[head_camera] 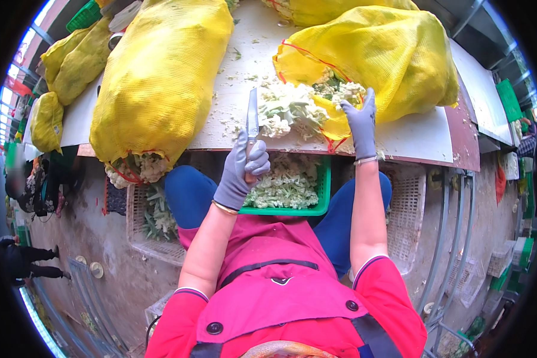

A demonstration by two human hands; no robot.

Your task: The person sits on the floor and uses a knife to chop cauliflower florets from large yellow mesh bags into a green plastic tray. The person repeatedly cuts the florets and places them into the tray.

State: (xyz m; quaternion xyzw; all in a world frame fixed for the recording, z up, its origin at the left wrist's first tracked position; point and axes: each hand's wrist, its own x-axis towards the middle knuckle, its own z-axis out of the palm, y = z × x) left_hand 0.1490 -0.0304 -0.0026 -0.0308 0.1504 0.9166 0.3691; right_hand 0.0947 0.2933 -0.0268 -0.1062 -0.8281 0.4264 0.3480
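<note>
My left hand [246,168], in a grey glove, is closed around the handle of a knife [252,114], its blade pointing away from me over the table edge. Also gloved, my right hand [361,118] is at the mouth of a yellow mesh sack [398,58] with red drawstring. Its fingers are apart against a cauliflower piece [349,93]; whether they grip it I cannot tell. Between the hands, a heap of cauliflower [291,107] lies on the white tabletop [246,58]. Below the table edge, a green basket [324,190] of cut florets [286,183] sits at my lap.
A full yellow mesh sack [161,76] lies on the left, its tied end overhanging the table edge. Plastic crates [411,215] stand on the floor by both legs; the left one holds cauliflower leaves [154,215]. Metal rails [452,223] run at right. Another person [31,262] stands far left.
</note>
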